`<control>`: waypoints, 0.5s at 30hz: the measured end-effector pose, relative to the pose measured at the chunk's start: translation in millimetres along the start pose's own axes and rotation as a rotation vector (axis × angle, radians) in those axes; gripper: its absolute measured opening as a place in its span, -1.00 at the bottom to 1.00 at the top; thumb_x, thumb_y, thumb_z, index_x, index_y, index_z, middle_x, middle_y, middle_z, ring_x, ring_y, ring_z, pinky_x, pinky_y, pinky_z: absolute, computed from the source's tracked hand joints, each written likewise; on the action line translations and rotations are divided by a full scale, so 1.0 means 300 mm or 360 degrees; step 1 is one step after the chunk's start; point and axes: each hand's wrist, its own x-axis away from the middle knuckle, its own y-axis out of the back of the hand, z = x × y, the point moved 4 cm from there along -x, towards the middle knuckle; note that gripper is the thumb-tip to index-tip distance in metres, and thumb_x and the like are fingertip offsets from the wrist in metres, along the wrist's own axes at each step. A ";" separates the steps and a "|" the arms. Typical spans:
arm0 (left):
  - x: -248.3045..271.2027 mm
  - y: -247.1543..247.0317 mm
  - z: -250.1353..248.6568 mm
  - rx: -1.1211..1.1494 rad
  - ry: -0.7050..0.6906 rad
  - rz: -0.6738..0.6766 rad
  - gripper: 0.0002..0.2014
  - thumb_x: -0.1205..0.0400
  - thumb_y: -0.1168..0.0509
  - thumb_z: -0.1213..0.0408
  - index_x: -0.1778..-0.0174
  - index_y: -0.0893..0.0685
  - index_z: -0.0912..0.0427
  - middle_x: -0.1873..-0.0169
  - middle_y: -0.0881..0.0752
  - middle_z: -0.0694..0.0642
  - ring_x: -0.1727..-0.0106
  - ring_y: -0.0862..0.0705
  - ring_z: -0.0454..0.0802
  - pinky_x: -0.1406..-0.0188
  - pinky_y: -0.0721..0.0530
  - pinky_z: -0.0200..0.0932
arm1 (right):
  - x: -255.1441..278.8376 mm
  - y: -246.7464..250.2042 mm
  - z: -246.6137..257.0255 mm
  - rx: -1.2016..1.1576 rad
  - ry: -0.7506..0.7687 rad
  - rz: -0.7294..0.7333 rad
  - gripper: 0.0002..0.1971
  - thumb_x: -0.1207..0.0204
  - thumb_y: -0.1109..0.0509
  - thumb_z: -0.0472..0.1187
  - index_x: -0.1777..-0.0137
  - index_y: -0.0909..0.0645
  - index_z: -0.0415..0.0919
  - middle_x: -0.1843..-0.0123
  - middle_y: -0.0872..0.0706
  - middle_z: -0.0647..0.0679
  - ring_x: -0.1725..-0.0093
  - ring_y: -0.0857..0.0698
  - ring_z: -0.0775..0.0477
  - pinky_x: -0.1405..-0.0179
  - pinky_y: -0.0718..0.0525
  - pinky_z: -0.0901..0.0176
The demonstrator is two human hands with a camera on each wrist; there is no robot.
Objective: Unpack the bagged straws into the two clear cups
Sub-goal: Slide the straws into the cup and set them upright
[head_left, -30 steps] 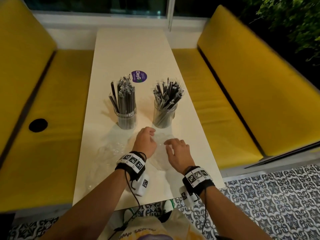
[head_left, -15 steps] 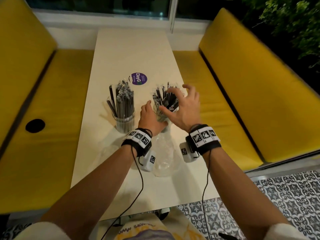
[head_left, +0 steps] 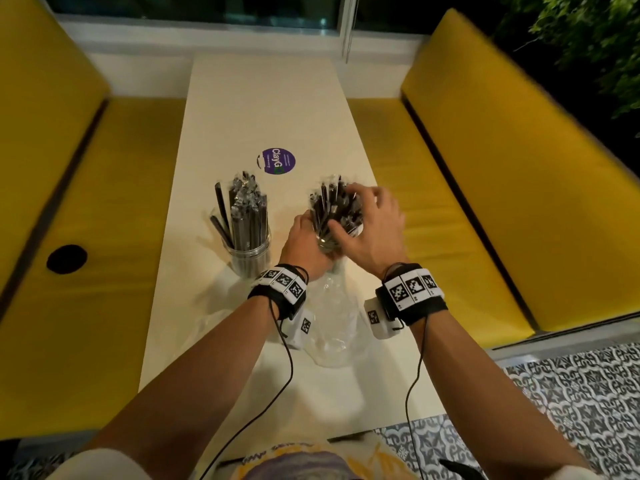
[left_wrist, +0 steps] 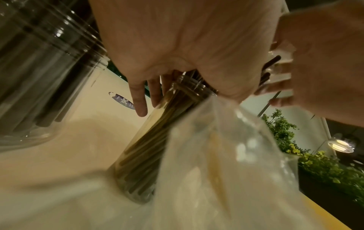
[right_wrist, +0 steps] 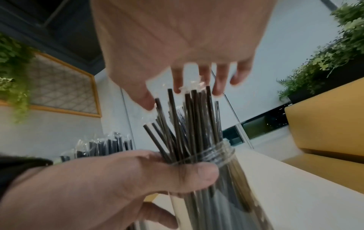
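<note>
Straws [head_left: 335, 209] stood in the right cup [right_wrist: 214, 179], which the left hand [head_left: 303, 245] gripped while the right hand's [head_left: 372, 233] spread fingers touched their tops. Two cups stood filled; the other cup [head_left: 250, 256] went untouched.

A round purple sticker [head_left: 276, 161] on the table [head_left: 263, 109] reads "ClayG" (its smaller print is illegible).

Right hand [right_wrist: 183, 35]: palm toward the camera, fingers [right_wrist: 220, 80] spread and nearly straight over the tips of thin black straws [right_wrist: 189, 124], several in clear wrappers. Clear cup [right_wrist: 222, 179], ridged rim, standing on a pale table [right_wrist: 295, 186]; left hand [right_wrist: 102, 183] grips it just under the rim, thumb across the front. Second bunch of wrapped straws [right_wrist: 106, 147] behind; yellow seat [right_wrist: 325, 124] and greenery [right_wrist: 325, 54] at right.
</note>
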 end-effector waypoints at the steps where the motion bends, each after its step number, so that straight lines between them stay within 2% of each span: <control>1: -0.007 -0.012 0.006 -0.0068 -0.0004 0.0037 -0.11 -0.37 -0.42 -0.32 -0.59 -0.46 0.01 -0.39 -0.50 0.02 -0.28 -0.56 -0.05 -0.42 -0.62 -0.09 | -0.002 0.024 0.009 0.0047 0.0021 -0.0140 -0.38 -0.49 -0.45 0.33 -0.50 -0.53 0.12 -0.40 -0.54 -0.10 -0.34 -0.52 -0.15 -0.26 -0.52 -0.07; 3: -0.020 -0.026 0.023 -0.0156 -0.0064 0.0041 -0.06 -0.33 -0.26 -0.48 -0.60 -0.45 -0.05 -0.38 -0.53 -0.04 -0.35 -0.50 -0.11 -0.50 -0.49 -0.21 | -0.020 0.053 0.026 0.0020 0.0050 -0.0255 -0.38 -0.48 -0.41 0.43 -0.47 -0.56 0.17 -0.46 -0.49 -0.11 -0.39 -0.47 -0.17 -0.24 -0.46 -0.04; 5: -0.025 -0.034 0.033 -0.0232 -0.0072 0.0023 -0.08 -0.36 -0.37 -0.41 -0.60 -0.42 -0.01 -0.39 -0.53 -0.03 -0.34 -0.52 -0.10 -0.54 -0.52 -0.17 | -0.039 0.025 0.030 0.0000 0.0097 -0.0025 -0.36 -0.47 -0.38 0.46 -0.47 -0.56 0.18 -0.50 -0.46 -0.14 -0.43 -0.47 -0.23 -0.30 -0.55 -0.09; 6: -0.030 -0.035 0.034 -0.0283 -0.0087 0.0030 -0.12 -0.39 -0.42 -0.34 -0.58 -0.43 0.02 -0.39 -0.54 0.00 -0.32 -0.52 -0.09 -0.52 -0.55 -0.15 | -0.041 -0.003 0.030 -0.0044 0.0126 0.0126 -0.42 -0.51 -0.41 0.39 -0.43 -0.58 0.12 -0.47 -0.47 -0.16 -0.41 -0.50 -0.25 -0.32 -0.63 -0.15; 8: -0.025 -0.032 0.019 -0.0251 -0.0111 0.0054 -0.16 -0.41 -0.29 -0.37 -0.58 -0.51 0.01 -0.37 -0.61 0.03 -0.37 -0.50 -0.02 -0.58 -0.49 -0.14 | -0.040 -0.043 0.035 -0.0221 0.0178 0.0262 -0.68 -0.65 -0.46 0.05 -0.29 -0.63 -0.09 -0.33 -0.51 -0.18 -0.26 -0.57 -0.20 -0.28 -0.73 -0.17; 9: -0.030 -0.028 0.020 -0.0273 -0.0125 0.0055 -0.13 -0.38 -0.23 -0.43 -0.57 -0.54 -0.01 -0.35 -0.64 0.02 -0.40 -0.50 0.01 -0.57 -0.48 -0.15 | -0.043 -0.044 0.040 -0.0292 0.0200 0.0222 -0.80 -0.69 -0.44 -0.12 -0.22 -0.64 -0.18 -0.25 -0.52 -0.16 -0.18 -0.57 -0.14 -0.21 -0.73 -0.10; 11: -0.021 -0.009 0.010 -0.0224 -0.0051 0.0058 -0.04 -0.30 -0.33 -0.45 -0.57 -0.52 0.04 -0.35 -0.59 0.01 -0.36 -0.54 -0.02 -0.44 -0.54 -0.17 | -0.058 -0.017 0.042 -0.0420 0.0138 -0.0022 -0.90 -0.74 -0.37 -0.25 -0.16 -0.62 -0.25 -0.17 -0.53 -0.10 -0.08 -0.54 0.00 -0.12 -0.65 0.13; 12: -0.019 0.000 0.008 -0.0217 -0.0037 0.0041 0.00 -0.27 -0.42 -0.42 -0.59 -0.50 0.07 -0.37 -0.55 0.03 -0.37 -0.56 -0.02 -0.44 -0.57 -0.13 | -0.064 0.004 0.036 -0.0471 0.0076 -0.0174 -0.90 -0.76 -0.34 -0.25 -0.16 -0.62 -0.26 -0.16 -0.53 -0.07 -0.07 -0.53 0.03 -0.11 -0.63 0.16; 13: -0.018 0.010 0.003 -0.0172 -0.0040 0.0058 0.03 -0.26 -0.49 -0.38 -0.61 -0.47 0.08 -0.40 -0.52 0.06 -0.39 -0.56 0.01 -0.47 -0.60 -0.08 | -0.070 0.016 0.027 -0.0471 0.0035 -0.0262 -0.87 -0.78 -0.31 -0.20 -0.17 -0.61 -0.25 -0.16 -0.53 -0.07 -0.08 -0.53 0.01 -0.15 -0.65 0.10; 14: -0.019 0.016 0.001 -0.0146 -0.0025 0.0075 0.03 -0.27 -0.55 -0.33 -0.63 -0.44 0.08 -0.42 -0.49 0.07 -0.42 -0.57 0.03 -0.51 -0.60 -0.04 | -0.072 0.015 0.022 -0.0396 -0.0008 -0.0221 -0.81 -0.80 -0.28 -0.11 -0.18 -0.61 -0.23 -0.18 -0.54 -0.09 -0.13 -0.54 -0.05 -0.21 -0.67 -0.03; 15: -0.022 0.018 0.005 -0.0085 0.0009 0.0102 0.02 -0.31 -0.59 -0.27 -0.64 -0.42 0.09 -0.44 -0.48 0.09 -0.44 -0.58 0.05 -0.54 -0.60 -0.01 | -0.067 -0.004 0.017 -0.0254 -0.0063 -0.0061 -0.72 -0.80 -0.25 0.02 -0.19 -0.63 -0.19 -0.22 -0.55 -0.13 -0.19 -0.53 -0.12 -0.27 -0.66 -0.15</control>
